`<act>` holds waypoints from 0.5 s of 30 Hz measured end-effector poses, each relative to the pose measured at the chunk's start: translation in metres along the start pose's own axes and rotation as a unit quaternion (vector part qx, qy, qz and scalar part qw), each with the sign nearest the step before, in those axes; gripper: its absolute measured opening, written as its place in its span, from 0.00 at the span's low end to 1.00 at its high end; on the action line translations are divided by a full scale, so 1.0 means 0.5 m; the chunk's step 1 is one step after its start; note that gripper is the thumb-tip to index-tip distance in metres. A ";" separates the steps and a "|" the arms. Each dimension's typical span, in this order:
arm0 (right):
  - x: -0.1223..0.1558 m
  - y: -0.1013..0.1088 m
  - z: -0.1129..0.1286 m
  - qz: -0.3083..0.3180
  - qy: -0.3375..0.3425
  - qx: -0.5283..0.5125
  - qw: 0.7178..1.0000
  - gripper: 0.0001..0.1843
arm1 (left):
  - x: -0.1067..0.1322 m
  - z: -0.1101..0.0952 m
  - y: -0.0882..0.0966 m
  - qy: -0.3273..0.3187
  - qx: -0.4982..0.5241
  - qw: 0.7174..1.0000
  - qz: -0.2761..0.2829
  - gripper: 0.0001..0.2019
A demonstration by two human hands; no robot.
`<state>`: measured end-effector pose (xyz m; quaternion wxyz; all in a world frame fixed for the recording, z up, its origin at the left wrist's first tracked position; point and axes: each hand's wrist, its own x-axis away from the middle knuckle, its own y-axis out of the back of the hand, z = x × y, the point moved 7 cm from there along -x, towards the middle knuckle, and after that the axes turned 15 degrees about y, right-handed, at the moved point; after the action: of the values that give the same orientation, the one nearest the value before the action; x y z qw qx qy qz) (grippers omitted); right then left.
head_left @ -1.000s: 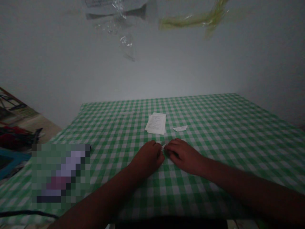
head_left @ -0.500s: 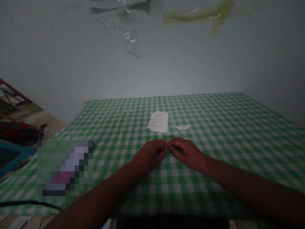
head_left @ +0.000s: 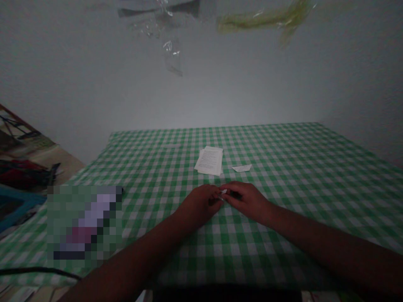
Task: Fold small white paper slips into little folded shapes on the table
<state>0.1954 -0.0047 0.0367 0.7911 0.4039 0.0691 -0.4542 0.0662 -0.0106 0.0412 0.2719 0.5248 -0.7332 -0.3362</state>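
Just above the checked cloth, my left hand (head_left: 203, 199) and my right hand (head_left: 247, 197) meet, fingertips pinched together. Between them is a small white piece of paper (head_left: 223, 191), mostly covered by the fingers; how it is folded cannot be made out. Beyond my hands lies a small stack of printed paper sheets (head_left: 210, 161), its edges not quite lined up. To the right of the stack rests a small folded paper (head_left: 242, 168) with print on it, wider along its top edge.
A green and white checked tablecloth (head_left: 283, 155) covers the table, which reaches the wall. At left lies a pixelated, long flat object (head_left: 94, 218), with a black cable (head_left: 40, 269) nearer me. Blue and red items sit beyond the table's left edge.
The fingers of both hands have shifted slightly and come closer together. More of the small white paper shows between them. The stack and the folded paper have stayed put.
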 end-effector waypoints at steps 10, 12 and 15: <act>-0.005 -0.001 0.016 -0.002 0.049 0.001 0.999 0.17 | -0.007 0.002 0.005 0.033 0.077 0.996 0.032 0.04; -0.005 -0.001 0.013 -0.009 0.037 0.001 0.999 0.16 | -0.009 0.003 0.006 0.039 0.096 0.994 0.033 0.04; -0.004 -0.001 0.008 -0.014 0.020 -0.005 1.000 0.15 | -0.010 0.005 0.007 0.051 0.113 0.992 0.039 0.06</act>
<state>0.1930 -0.0064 0.0399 0.7851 0.4077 0.0928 -0.4570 0.0639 -0.0047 0.0421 0.2605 0.5397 -0.7716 -0.2135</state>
